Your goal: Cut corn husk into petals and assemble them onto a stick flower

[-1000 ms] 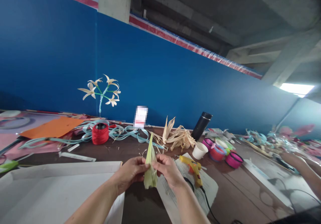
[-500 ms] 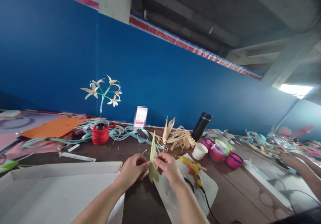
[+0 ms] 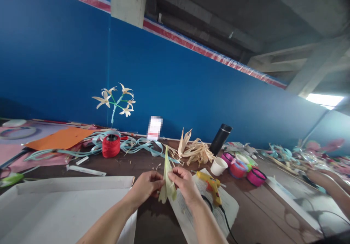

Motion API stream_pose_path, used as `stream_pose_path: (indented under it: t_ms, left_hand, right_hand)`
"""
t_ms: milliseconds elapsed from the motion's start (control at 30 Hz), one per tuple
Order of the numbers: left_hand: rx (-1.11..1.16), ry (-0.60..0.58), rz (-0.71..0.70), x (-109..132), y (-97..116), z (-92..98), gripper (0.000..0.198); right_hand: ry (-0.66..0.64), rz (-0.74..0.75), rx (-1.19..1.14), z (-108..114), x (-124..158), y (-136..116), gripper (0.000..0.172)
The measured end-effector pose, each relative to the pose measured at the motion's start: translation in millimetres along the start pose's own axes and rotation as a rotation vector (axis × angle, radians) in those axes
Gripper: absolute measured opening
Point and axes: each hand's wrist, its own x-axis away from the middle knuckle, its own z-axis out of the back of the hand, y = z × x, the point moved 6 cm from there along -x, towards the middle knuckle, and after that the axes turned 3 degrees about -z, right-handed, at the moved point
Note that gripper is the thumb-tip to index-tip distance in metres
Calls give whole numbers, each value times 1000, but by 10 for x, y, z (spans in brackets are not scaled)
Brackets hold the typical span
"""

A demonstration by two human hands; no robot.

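Observation:
A pale green corn husk [image 3: 167,176] stands upright between my hands, its pointed tip up and its lower end split in two. My left hand [image 3: 149,186] pinches its left edge between thumb and fingers. On the other side my right hand [image 3: 183,182] grips the right edge, thumb lying across the front. Just right of my right hand, a yellow glue gun [image 3: 212,187] rests on a printed sheet [image 3: 228,204]. Dry corn husks [image 3: 199,152] lie heaped behind my hands.
A white box lid [image 3: 76,204] fills the front left. Red twine [image 3: 111,147] and a husk flower stem [image 3: 114,109] stand behind it. A paper cup [image 3: 218,166], black bottle [image 3: 221,139] and pink spools [image 3: 256,177] stand right. Another person's arm [image 3: 328,182] reaches in far right.
The husk's lower end has spread into two parts between my hands. Both hands stay nearly in place, and the whole view has shifted slightly.

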Motion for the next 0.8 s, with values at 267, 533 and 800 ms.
stream_pose_path:
  t_ms: [267,533,800]
  left_hand:
    - [145,-7,11,-16,-69,32,33]
    - [131,15,22,5,-19,44,37]
    - [107,25,-12,-11,-15,51,37]
  right_hand:
    - [48,-22,-74,73,-21,4,26]
    - [45,-43,-184,84,4,37,28]
    - [54,-63,-297,57,16,48,28]
